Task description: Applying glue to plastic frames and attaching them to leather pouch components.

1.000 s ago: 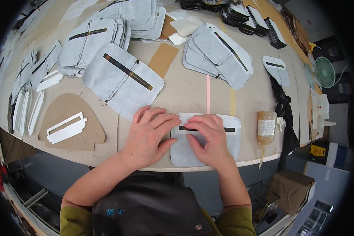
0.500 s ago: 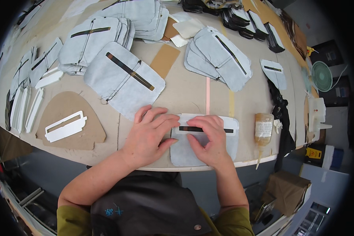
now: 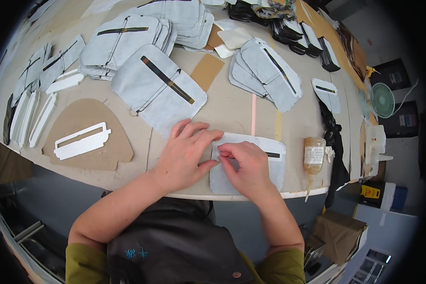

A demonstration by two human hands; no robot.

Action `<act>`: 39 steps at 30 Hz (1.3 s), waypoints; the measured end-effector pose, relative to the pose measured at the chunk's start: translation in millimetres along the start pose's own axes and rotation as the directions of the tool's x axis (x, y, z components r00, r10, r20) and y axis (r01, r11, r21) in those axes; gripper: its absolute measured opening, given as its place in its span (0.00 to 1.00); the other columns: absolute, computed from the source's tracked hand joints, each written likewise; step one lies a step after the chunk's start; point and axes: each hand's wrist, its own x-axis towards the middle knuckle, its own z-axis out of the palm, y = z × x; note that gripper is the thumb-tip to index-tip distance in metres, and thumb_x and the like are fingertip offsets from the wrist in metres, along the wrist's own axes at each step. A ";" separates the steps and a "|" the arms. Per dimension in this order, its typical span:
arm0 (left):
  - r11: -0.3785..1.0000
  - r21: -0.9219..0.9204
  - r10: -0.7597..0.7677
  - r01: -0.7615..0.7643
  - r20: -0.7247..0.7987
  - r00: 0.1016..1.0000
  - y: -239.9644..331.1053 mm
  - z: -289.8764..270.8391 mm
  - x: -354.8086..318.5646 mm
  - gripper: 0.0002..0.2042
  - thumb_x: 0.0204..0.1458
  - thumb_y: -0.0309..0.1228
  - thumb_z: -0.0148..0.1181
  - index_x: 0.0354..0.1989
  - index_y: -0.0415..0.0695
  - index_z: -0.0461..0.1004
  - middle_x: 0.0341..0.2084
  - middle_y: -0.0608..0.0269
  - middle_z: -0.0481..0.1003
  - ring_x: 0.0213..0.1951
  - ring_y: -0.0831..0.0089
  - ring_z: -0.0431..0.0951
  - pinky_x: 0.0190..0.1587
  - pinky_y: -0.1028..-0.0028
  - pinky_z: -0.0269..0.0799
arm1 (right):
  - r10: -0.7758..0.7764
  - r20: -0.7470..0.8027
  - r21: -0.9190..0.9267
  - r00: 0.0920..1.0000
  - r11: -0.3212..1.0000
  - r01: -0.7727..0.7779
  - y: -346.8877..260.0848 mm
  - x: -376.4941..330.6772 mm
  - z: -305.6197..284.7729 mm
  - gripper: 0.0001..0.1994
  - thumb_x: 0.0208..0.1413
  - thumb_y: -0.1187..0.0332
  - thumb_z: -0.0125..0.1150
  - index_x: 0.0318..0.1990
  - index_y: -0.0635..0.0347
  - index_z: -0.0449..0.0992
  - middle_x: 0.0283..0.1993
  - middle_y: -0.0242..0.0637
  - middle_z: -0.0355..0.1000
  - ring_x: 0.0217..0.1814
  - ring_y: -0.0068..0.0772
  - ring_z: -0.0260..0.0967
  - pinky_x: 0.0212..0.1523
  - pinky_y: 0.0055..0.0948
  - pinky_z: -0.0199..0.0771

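Observation:
A light grey fabric panel (image 3: 277,177) with rounded corners lies at the front edge of the table. A dark zipper-like strip (image 3: 273,155) runs across it inside a white frame, and my right hand covers most of the strip. My left hand (image 3: 182,158) rests at the panel's left edge with its fingers stretched out and apart. My right hand (image 3: 246,166) is over the panel, its thumb and fingertips pinched together near the strip's left end. Whatever sits in that pinch is too small or hidden to make out.
A larger grey panel (image 3: 151,94) and grey panel stacks (image 3: 128,40) lie beyond my left hand, another stack (image 3: 265,73) beyond my right. A white slotted template (image 3: 83,142) rests on a brown board (image 3: 120,151). A glue bottle (image 3: 314,158) and black fabric (image 3: 338,165) lie at right.
My right thumb and fingers have closed from a spread into a pinch near the strip's left end. My left hand stays at the panel's edge. The whole view has shifted slightly.

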 end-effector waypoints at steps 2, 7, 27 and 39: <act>1.000 -0.013 0.007 -0.007 -0.005 1.000 -1.3 0.9 0.4 0.31 0.40 0.27 0.75 0.56 0.46 0.71 0.52 0.65 0.76 0.61 0.59 0.68 0.68 0.53 0.54 | -0.081 0.007 -0.085 0.997 0.993 0.081 -2.6 4.6 0.2 0.11 0.45 0.80 0.69 0.39 0.60 0.80 0.31 0.35 0.77 0.32 0.36 0.77 0.31 0.31 0.75; 1.000 -0.023 -0.018 0.018 -0.001 1.000 -1.7 1.5 -2.0 0.31 0.40 0.28 0.75 0.56 0.46 0.70 0.52 0.66 0.76 0.62 0.59 0.68 0.69 0.52 0.53 | -0.162 0.145 -0.264 0.976 0.944 0.196 -8.2 11.1 0.4 0.10 0.43 0.75 0.66 0.35 0.59 0.76 0.25 0.34 0.71 0.27 0.35 0.72 0.28 0.34 0.72; 0.999 -0.017 -0.040 0.040 0.029 0.999 -4.8 3.1 -1.6 0.31 0.42 0.30 0.75 0.58 0.48 0.70 0.51 0.67 0.77 0.63 0.60 0.67 0.70 0.51 0.52 | -0.211 0.102 -0.219 0.972 0.949 0.229 5.5 10.4 5.6 0.13 0.43 0.77 0.67 0.40 0.59 0.78 0.30 0.35 0.75 0.32 0.33 0.76 0.30 0.31 0.77; 0.999 0.013 -0.040 0.040 0.034 0.999 -0.4 3.2 -2.2 0.32 0.42 0.31 0.75 0.58 0.48 0.68 0.53 0.71 0.74 0.63 0.61 0.66 0.71 0.49 0.51 | 0.516 -0.099 0.615 0.851 0.704 -0.356 27.1 -25.7 1.9 0.14 0.51 0.84 0.64 0.46 0.66 0.78 0.37 0.31 0.77 0.38 0.18 0.72 0.43 0.20 0.74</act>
